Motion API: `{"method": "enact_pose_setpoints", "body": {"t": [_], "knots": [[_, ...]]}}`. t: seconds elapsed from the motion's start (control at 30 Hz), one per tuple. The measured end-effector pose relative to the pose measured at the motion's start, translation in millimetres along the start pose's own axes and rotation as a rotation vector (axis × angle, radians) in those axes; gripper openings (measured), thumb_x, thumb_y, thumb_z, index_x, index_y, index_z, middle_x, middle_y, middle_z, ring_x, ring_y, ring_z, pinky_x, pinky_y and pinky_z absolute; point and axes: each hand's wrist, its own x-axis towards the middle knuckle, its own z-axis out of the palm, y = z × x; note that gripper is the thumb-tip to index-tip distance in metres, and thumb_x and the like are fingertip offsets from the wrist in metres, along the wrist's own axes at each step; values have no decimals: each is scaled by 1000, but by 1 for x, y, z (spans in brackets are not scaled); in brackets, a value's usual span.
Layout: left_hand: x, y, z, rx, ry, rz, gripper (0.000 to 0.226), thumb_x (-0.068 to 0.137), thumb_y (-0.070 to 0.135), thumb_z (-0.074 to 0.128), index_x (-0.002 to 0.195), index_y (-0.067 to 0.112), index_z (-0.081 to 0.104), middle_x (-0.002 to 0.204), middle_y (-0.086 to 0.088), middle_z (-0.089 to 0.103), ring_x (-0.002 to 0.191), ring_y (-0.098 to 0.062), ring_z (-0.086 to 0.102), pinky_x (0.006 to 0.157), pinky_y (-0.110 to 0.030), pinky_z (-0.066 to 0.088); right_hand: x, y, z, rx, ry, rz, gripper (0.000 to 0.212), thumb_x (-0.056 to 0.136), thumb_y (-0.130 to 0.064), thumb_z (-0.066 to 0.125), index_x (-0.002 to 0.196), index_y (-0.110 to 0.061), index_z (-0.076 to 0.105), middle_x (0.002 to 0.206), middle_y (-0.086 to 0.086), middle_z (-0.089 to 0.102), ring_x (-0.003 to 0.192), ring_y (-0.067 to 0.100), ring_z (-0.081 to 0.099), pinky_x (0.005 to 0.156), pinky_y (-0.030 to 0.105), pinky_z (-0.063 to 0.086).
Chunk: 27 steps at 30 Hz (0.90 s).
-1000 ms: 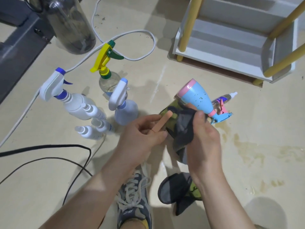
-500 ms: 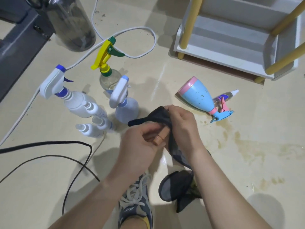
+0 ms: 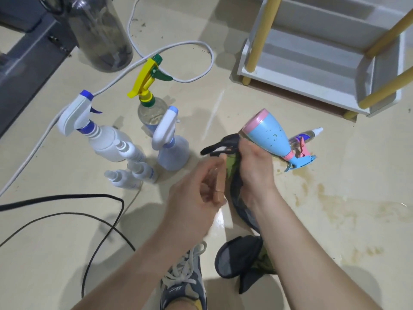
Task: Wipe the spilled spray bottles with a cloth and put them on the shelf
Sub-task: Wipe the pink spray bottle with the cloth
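Blue bottle point(image 3: 267, 136) lies on its side on the floor point(image 3: 55, 175) at the edge of a brown spill point(image 3: 335, 202), with the shelf point(image 3: 301, 72) well beyond it. The right hand point(image 3: 254, 168) grips a dark cloth point(image 3: 234, 175) just in front of the bottle's base. The left hand point(image 3: 196, 202) is blurred, fingers curled beside the cloth; I cannot tell whether it pinches it. Other bottles point(image 3: 172, 151) stand upright at left.

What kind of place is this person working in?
Most likely a room in a home, seen at floor level: a glossy, stained floor, a low white shelf with yellow posts, and household spray bottles standing among loose cables.
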Motion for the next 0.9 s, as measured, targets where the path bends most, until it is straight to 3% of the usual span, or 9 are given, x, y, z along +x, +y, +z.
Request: {"method": "enact_pose_setpoints", "body": {"t": [0.13,0.2,0.27,0.37,0.43,0.53,0.67,0.77,0.9], "knots": [[-2,-4,1,43,-66,42,71,72,2,79,120,50,59,87,14,67,76,-6,67,74,-15,53,-27,-7,-26,180,-58,32,19,96,-18,56,94,-6,70,96,4,71,87,20,65,84,35,51],[-2,4,1,169,-91,30,30,77,16,69,92,41,63,73,18,65,70,3,64,63,-6,46,-61,2,-22,-30,-189,-146,15,92,-14,62,99,-15,75,105,-1,72,99,8,64,89,25,49],[-3,6,-2,246,-84,-29,14,81,20,60,73,31,57,62,15,64,68,3,64,57,-5,42,-81,21,-13,-339,-180,-338,19,87,-16,67,104,-21,75,111,-6,70,108,1,62,89,15,47],[-1,-1,-9,258,-120,-6,18,81,25,67,99,25,64,81,7,71,78,-6,68,66,-18,52,-65,30,-10,-372,-49,-324,11,86,-19,72,94,-26,70,91,-7,71,86,4,66,73,15,49],[3,-5,-14,327,-197,94,33,77,35,69,109,32,60,88,9,68,83,-12,66,73,-36,55,-42,29,-12,-419,27,-173,11,89,-18,65,82,-26,67,74,-4,69,71,16,64,70,32,55],[10,-5,-22,765,-132,291,58,70,61,62,117,28,61,89,5,60,83,-22,58,60,-36,50,-22,28,-32,-74,69,179,9,91,-13,64,83,-14,68,85,12,71,81,29,66,90,56,54],[27,9,-18,974,-99,549,54,72,66,43,80,15,61,83,-2,54,77,-23,52,49,-29,35,-30,6,-77,413,-55,353,38,94,-20,57,123,3,62,120,18,68,111,34,66,101,45,50],[44,18,-17,967,-216,371,43,89,63,41,83,21,45,79,6,47,75,-16,53,60,-30,37,-39,-1,-100,608,-22,272,33,99,-18,50,125,-4,64,116,9,69,104,22,68,89,34,56],[51,10,-25,557,-188,114,24,81,51,67,68,36,54,60,15,55,62,5,53,59,-9,34,-53,28,-94,567,78,209,35,100,-8,45,132,-9,60,125,10,67,114,28,64,96,40,52]]}}
